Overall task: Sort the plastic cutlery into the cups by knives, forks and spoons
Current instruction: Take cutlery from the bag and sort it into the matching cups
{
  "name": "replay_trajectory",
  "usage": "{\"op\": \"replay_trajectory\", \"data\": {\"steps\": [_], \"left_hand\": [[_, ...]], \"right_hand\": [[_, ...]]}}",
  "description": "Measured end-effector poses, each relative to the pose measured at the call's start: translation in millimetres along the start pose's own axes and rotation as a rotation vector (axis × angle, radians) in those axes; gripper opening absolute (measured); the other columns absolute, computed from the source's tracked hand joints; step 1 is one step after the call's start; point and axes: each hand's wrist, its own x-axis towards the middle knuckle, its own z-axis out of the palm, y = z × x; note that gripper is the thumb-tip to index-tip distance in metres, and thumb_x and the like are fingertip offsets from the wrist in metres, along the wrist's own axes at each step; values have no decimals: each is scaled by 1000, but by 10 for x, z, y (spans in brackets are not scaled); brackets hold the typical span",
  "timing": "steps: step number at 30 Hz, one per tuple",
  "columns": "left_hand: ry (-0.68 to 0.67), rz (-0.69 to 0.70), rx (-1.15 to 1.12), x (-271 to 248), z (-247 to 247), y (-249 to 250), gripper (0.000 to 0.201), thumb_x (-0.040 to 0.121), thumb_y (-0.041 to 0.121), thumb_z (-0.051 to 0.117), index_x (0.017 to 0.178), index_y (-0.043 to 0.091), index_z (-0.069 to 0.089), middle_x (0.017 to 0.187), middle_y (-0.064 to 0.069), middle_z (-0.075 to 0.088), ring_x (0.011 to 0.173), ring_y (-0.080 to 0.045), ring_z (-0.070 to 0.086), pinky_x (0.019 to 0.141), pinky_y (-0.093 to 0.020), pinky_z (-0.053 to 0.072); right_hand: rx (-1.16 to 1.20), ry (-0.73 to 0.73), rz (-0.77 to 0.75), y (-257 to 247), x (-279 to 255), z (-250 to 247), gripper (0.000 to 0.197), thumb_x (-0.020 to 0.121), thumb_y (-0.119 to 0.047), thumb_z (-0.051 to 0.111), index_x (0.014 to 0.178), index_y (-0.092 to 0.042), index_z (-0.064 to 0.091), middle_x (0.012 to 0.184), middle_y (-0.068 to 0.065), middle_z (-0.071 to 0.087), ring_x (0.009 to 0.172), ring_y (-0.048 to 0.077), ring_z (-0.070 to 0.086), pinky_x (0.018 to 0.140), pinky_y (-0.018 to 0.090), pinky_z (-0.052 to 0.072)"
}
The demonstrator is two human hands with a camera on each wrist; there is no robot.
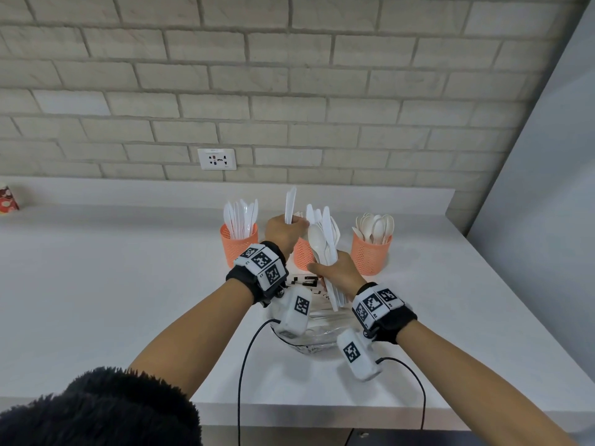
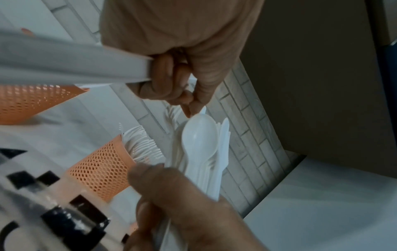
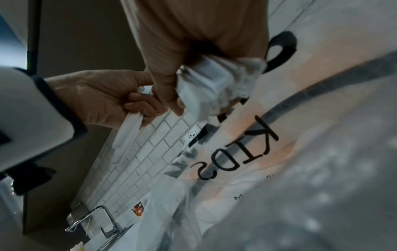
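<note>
Just above the middle of the head view, the left hand [image 1: 283, 231] is gripping a white plastic knife [image 1: 290, 204] upright, its grip clamped round the handle. To its right, the right hand [image 1: 338, 273] is clutching a bunch of mixed cutlery [image 1: 325, 239], fingers wrapped tight round the handles, spoons and knives fanning upward. Three orange mesh cups are standing in a row on the white worktop [image 1: 112, 284] behind the hands: the left cup [image 1: 238, 244] is holding knives, the middle cup [image 1: 302, 254] is showing fork tines in the left wrist view, and the right cup [image 1: 370, 254] is holding spoons. A clear plastic bag [image 1: 317, 341] is lying below the wrists.
</note>
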Motion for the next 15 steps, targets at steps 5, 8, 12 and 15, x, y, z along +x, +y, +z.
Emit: {"op": "replay_trajectory", "data": {"steps": [5,8,12,15], "left_hand": [[109,-11,-98,90,-34,39,14,91,13,43,77,12,46,65,-3,44,48,-13,35,39,-19,28],[46,-21,-116,60,-32,-23,15,92,21,50,80,13,50,71,-2,54,48,-12,38,41,-20,29],[4,27,-66,17,2,-90,25,88,28,61,71,13,50,68,-2,54,49,-13,39,44,-21,32],[46,12,-65,74,20,-92,24,92,20,55,70,13,47,65,-2,50,50,-12,41,45,-20,32]], "right_hand": [[-14,11,-4,-8,-35,-32,18,83,-6,65,96,-10,55,73,-4,56,68,9,55,59,18,44],[-24,15,-12,-25,-40,-35,15,84,-4,62,95,-9,54,73,-4,55,68,9,53,60,18,43],[-24,9,-8,-11,-26,-23,18,84,-6,62,99,-10,53,74,-6,55,68,7,53,59,17,43],[20,-5,-13,-10,-33,-19,22,84,-13,67,100,-10,51,72,-6,53,64,4,52,54,12,42]]}}
